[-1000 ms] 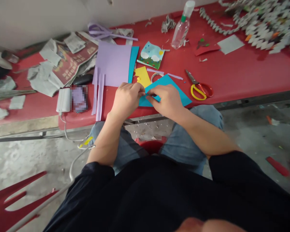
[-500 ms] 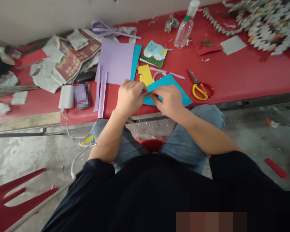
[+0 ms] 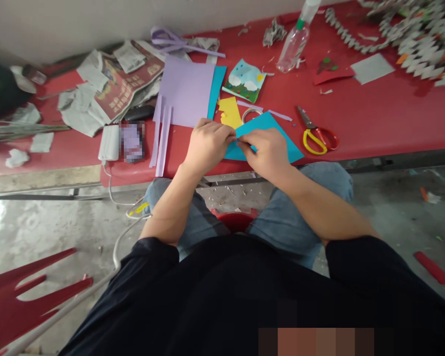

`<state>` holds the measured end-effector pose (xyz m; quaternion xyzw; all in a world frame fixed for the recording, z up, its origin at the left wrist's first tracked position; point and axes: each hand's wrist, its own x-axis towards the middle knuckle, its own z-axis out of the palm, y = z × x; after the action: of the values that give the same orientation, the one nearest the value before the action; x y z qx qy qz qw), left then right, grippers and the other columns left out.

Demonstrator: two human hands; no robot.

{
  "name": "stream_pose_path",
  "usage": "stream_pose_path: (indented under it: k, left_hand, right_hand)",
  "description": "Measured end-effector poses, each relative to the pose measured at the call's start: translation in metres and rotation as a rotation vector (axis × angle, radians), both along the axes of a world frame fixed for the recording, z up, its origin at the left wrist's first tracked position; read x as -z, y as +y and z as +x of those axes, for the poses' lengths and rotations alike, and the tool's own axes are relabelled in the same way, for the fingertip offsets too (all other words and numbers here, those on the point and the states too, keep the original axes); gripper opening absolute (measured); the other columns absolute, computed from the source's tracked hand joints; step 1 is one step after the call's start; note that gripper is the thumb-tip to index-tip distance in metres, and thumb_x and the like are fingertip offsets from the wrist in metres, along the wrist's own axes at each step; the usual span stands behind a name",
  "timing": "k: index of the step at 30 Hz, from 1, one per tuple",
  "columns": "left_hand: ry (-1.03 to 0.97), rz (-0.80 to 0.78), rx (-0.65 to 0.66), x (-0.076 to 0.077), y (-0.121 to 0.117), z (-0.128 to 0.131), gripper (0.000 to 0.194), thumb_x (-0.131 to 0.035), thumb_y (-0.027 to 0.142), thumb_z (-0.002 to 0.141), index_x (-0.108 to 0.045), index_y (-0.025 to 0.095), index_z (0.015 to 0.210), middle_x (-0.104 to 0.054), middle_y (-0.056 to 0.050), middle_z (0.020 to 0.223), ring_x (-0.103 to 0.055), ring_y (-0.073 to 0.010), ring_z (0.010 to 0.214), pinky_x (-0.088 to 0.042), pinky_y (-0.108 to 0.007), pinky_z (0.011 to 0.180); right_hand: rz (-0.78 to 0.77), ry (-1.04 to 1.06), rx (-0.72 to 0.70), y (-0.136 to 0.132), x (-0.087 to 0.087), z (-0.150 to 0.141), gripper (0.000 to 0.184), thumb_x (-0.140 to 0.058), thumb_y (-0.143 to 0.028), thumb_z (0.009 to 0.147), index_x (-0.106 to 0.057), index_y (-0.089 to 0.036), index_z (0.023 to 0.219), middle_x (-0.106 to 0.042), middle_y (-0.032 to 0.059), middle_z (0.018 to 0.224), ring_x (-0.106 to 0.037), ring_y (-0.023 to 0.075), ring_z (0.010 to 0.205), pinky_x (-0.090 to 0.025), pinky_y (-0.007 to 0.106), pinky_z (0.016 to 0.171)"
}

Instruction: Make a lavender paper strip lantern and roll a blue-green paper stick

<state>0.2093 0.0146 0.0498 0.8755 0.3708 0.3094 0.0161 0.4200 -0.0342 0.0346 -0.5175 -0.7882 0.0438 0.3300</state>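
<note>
Blue paper [image 3: 270,122] lies mid-frame beneath left hand [image 3: 209,143] and right hand [image 3: 269,152], fingertips pinched, contents unclear, apparently mid-shaping; steadiness needed next.

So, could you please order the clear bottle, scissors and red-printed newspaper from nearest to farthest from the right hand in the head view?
1. Scissors, just right of the right hand.
2. Clear bottle, farther back.
3. Red-printed newspaper, far left.
</note>
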Motion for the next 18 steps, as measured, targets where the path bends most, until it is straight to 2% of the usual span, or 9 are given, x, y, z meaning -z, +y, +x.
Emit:
stream_pose_path:
  k: [7, 12, 18]
  left_hand:
    - [0.023, 0.027, 0.026, 0.0057, 0.0026, -0.0008, 0.023, -0.058, 0.025, 0.11, -0.075, 0.02, 0.096, -0.083, -0.005, 0.089, -0.077, -0.025, 0.084, -0.054, -0.048, 0.094]
    - [0.083, -0.039, -0.001, 0.0069, 0.0027, -0.0005, 0.024, -0.055, 0.023, 0.109, -0.075, 0.021, 0.096, -0.081, -0.006, 0.087, -0.077, -0.0275, 0.086, -0.054, -0.051, 0.096]
    - [0.023, -0.039, -0.004, 0.0038, 0.0009, -0.0014, 0.014, -0.062, 0.021, 0.105, -0.074, 0.022, 0.112, -0.084, -0.004, 0.106, -0.078, -0.0256, 0.099, -0.052, -0.048, 0.1]
  right_hand:
    - [-0.024, 0.02, -0.01, -0.001, -0.0035, 0.0012, 0.021, -0.063, -0.026, 0.108, -0.083, -0.022, 0.106, -0.084, 0.008, 0.103, -0.075, 0.0277, 0.089, -0.043, 0.044, 0.084]
    - [-0.013, 0.02, -0.01, -0.001, -0.0024, 0.0005, 0.021, -0.063, -0.025, 0.107, -0.083, -0.021, 0.104, -0.084, 0.0079, 0.102, -0.075, 0.0281, 0.089, -0.044, 0.044, 0.083]
    - [-0.002, 0.027, -0.005, -0.0012, -0.0028, 0.0016, 0.02, -0.064, -0.025, 0.106, -0.083, -0.02, 0.104, -0.084, 0.0077, 0.1, -0.075, 0.0281, 0.087, -0.043, 0.043, 0.082]
